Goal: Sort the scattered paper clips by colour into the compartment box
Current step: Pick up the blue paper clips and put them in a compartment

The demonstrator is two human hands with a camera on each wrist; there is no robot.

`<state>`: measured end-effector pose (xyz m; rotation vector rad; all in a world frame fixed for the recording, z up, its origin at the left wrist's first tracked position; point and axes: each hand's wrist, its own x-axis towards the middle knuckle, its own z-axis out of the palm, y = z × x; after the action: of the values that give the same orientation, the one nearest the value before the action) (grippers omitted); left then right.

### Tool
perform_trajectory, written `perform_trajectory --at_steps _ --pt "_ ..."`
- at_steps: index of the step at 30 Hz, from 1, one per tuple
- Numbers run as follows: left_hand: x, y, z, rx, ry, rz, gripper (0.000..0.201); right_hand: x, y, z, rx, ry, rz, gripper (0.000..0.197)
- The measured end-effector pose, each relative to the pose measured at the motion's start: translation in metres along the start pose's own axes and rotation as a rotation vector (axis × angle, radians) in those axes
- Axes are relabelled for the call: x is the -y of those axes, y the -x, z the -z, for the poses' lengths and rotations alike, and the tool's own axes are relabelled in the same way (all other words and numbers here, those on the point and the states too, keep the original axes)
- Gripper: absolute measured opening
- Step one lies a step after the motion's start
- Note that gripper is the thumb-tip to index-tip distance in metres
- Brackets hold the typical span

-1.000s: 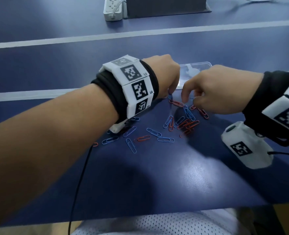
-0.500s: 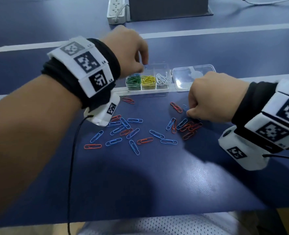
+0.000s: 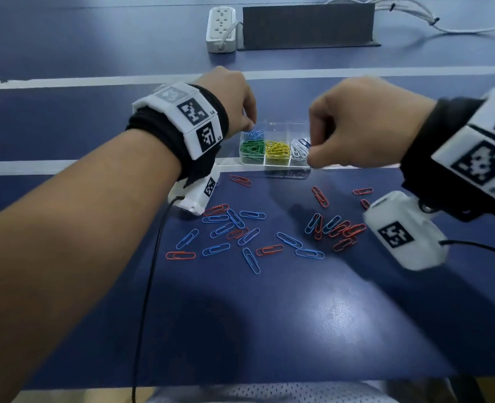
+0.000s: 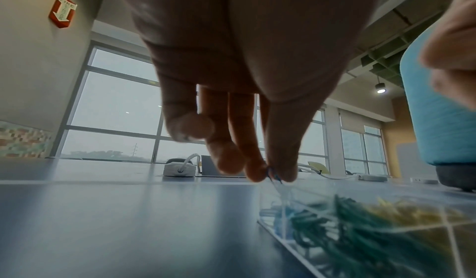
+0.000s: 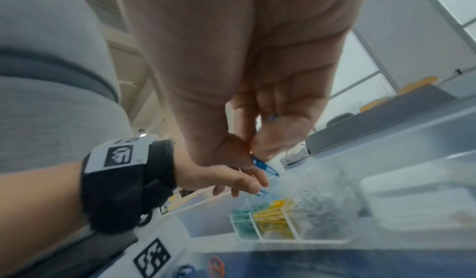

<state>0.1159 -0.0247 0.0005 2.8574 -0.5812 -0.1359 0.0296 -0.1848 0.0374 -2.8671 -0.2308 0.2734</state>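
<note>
Left hand point(image 3: 234, 100) pinching blue clip point(image 4: 273, 175) over compartment box point(image 3: 275, 162), right hand point(image 3: 356, 126) pinching another blue clip point(image 5: 265, 166)

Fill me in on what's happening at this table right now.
A person is sorting paper clips by colour into a clear compartment box. The left hand pinches a blue clip over the box's back corner, above the blue clips already there. The right hand pinches another blue clip near the white compartment. Green, yellow and white clips are sorted; red and blue clips remain scattered on the table.
</note>
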Motion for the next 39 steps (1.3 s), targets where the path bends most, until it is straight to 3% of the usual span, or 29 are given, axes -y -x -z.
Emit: perform_trajectory --at_steps 5,12,22,30,36,39 --pt "0.006 0.007 0.003 -0.053 0.096 0.023 0.022 0.022 -0.047 -0.005 0.039 -0.161 -0.043 0.008" --pt "0.024 0.029 0.001 0.014 0.08 0.042 0.032 0.038 -0.091 -0.013 0.045 -0.105 -0.06 0.018" --pt "0.035 0.055 0.001 0.138 0.037 0.011 0.021 0.047 -0.092 -0.016 0.009 0.032 -0.033 0.028" --pt "0.035 0.062 0.001 0.198 -0.069 -0.02 0.027 0.049 -0.085 -0.017 -0.023 0.001 -0.008 0.031" --pt "0.032 0.061 0.003 0.208 -0.113 -0.013 0.022 0.053 -0.07 -0.017 -0.076 0.064 0.139 0.033" --pt "0.029 0.06 0.003 0.227 -0.169 -0.016 0.022 0.06 -0.045 -0.025 0.028 0.134 0.305 0.025"
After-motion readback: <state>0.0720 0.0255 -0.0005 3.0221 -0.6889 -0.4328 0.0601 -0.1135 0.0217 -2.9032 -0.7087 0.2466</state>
